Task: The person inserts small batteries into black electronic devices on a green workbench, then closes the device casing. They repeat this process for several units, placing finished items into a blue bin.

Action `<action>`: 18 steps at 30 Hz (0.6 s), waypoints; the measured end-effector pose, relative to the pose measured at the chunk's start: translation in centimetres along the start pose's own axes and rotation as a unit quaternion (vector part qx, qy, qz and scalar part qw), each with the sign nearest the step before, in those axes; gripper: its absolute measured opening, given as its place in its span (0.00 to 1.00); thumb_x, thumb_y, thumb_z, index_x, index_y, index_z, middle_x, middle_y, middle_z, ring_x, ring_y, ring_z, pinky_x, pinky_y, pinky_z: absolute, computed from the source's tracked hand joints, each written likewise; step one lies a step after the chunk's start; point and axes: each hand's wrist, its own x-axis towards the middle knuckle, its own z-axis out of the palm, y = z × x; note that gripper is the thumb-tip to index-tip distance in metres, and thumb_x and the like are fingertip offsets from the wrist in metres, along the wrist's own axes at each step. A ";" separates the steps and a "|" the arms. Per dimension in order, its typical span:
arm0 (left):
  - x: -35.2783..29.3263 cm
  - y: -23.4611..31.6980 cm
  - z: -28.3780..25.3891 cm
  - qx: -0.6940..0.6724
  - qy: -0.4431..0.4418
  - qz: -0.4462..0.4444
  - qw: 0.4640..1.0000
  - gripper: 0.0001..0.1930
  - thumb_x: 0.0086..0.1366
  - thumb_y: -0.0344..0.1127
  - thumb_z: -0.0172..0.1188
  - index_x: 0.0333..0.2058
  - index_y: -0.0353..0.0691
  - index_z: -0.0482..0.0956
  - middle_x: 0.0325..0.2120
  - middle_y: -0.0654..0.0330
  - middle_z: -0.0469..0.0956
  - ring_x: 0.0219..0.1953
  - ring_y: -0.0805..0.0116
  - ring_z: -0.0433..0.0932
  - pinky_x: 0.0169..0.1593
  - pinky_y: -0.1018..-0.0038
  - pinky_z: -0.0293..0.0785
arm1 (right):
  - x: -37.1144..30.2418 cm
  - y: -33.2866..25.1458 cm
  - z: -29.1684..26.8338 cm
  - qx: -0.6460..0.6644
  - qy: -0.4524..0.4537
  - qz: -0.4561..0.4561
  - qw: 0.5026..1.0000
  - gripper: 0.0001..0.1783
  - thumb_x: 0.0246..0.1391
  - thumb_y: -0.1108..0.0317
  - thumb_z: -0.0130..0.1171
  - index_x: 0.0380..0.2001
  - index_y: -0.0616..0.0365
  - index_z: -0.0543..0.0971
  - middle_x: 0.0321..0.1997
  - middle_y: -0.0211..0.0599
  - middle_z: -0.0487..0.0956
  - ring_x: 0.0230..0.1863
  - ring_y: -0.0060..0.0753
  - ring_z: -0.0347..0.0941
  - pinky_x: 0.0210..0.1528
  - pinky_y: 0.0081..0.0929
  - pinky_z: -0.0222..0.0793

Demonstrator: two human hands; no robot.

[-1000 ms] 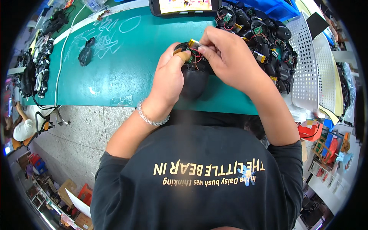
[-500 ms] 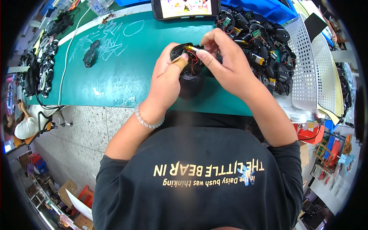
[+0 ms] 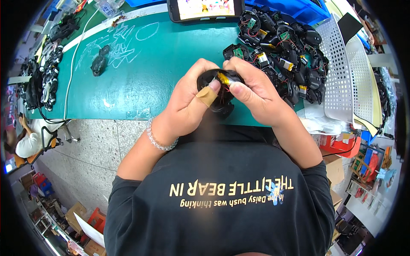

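Both hands hold a rounded black plastic housing (image 3: pixel 205 80) just above the near edge of the table. A small silver-and-yellow battery (image 3: pixel 225 79) and thin red wires show inside it. My left hand (image 3: pixel 190 96) is closed round the left side, its thumb, with a tan wrap, pressing at the inner parts. My right hand (image 3: pixel 256 91) is closed round the right side, its thumb tip next to the battery. Fingers behind the housing are hidden. Another black part (image 3: pixel 222 112) hangs below the housing, partly hidden by my hands.
A heap of similar black housings (image 3: pixel 294 79) with green boards and batteries lies at right, beside a perforated white basket (image 3: pixel 337 68). A phone (image 3: pixel 206 9) stands at the back. A black part (image 3: pixel 99 62) lies on the green table (image 3: pixel 141 81); bundled cables (image 3: pixel 48 81) lie far left.
Both hands have come nearer to my body with the housing. My right fingers, raised at its far side before, now wrap round it. A housing at the heap's left edge has come into sight.
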 end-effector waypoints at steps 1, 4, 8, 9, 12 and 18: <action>-0.2 0.0 0.0 0.013 -0.004 0.012 1.000 0.08 0.68 0.35 0.48 0.38 0.35 0.67 0.27 0.64 0.69 0.30 0.79 0.64 0.35 0.80 0.65 | -0.2 0.0 0.0 0.006 -0.006 -0.006 1.000 0.17 0.62 0.57 0.48 0.30 0.61 0.67 0.25 0.31 0.61 0.27 0.25 0.57 0.31 0.23 0.57; -0.6 -0.1 0.2 0.037 -0.016 0.035 0.999 0.09 0.68 0.35 0.48 0.39 0.35 0.67 0.27 0.62 0.68 0.29 0.78 0.65 0.35 0.78 0.65 | -0.9 -0.2 0.1 0.044 -0.014 0.019 0.999 0.16 0.60 0.58 0.51 0.30 0.62 0.67 0.26 0.32 0.61 0.28 0.25 0.57 0.31 0.23 0.57; -1.0 -0.1 0.3 0.042 -0.023 0.056 0.997 0.09 0.68 0.36 0.48 0.39 0.35 0.67 0.28 0.62 0.68 0.30 0.77 0.65 0.36 0.79 0.65 | -1.2 0.0 0.0 0.023 -0.022 0.001 0.999 0.16 0.58 0.58 0.52 0.31 0.63 0.67 0.25 0.35 0.62 0.27 0.30 0.59 0.31 0.26 0.58; -1.0 0.0 0.2 0.038 -0.022 0.050 0.998 0.10 0.68 0.36 0.48 0.39 0.35 0.67 0.28 0.62 0.68 0.30 0.77 0.65 0.36 0.79 0.65 | -1.1 0.0 -0.1 0.009 -0.027 -0.008 1.000 0.16 0.58 0.58 0.52 0.32 0.63 0.68 0.25 0.35 0.62 0.27 0.31 0.59 0.32 0.27 0.58; -1.1 -1.0 0.4 0.004 0.006 0.019 1.000 0.10 0.68 0.37 0.49 0.40 0.35 0.67 0.30 0.62 0.69 0.32 0.78 0.67 0.37 0.79 0.66 | -1.0 -0.3 -1.0 -0.071 -0.065 0.028 0.995 0.16 0.58 0.58 0.52 0.36 0.62 0.68 0.30 0.37 0.65 0.31 0.32 0.61 0.35 0.26 0.60; -1.4 -2.9 -0.4 -0.254 0.178 -0.109 0.944 0.12 0.68 0.35 0.47 0.46 0.36 0.65 0.35 0.57 0.75 0.34 0.69 0.76 0.38 0.75 0.75 | 0.4 -3.6 0.4 -0.044 0.165 -0.112 0.979 0.20 0.58 0.53 0.47 0.43 0.59 0.66 0.37 0.37 0.69 0.33 0.26 0.63 0.38 0.23 0.58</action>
